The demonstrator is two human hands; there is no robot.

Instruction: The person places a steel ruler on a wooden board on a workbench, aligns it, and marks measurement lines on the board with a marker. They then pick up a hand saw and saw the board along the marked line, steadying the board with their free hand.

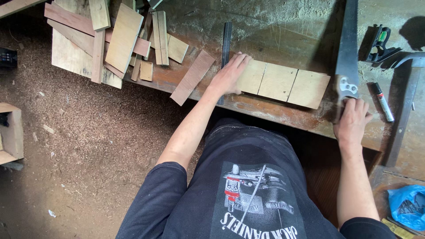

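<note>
The left hand [229, 76] lies flat and open on the left end of a wooden board [283, 83] marked by two pencil lines, lying mid-bench near the front edge; the right hand [352, 120] is closed around the handle of one handsaw [346, 53] just right of the board. A metal ruler [226, 42] lies beside the left hand, a pile of wood offcuts [115, 40] far left, one marker [382, 102] right of the saw, and a blue plastic bag [406, 206], contents unclear, at near right.
</note>
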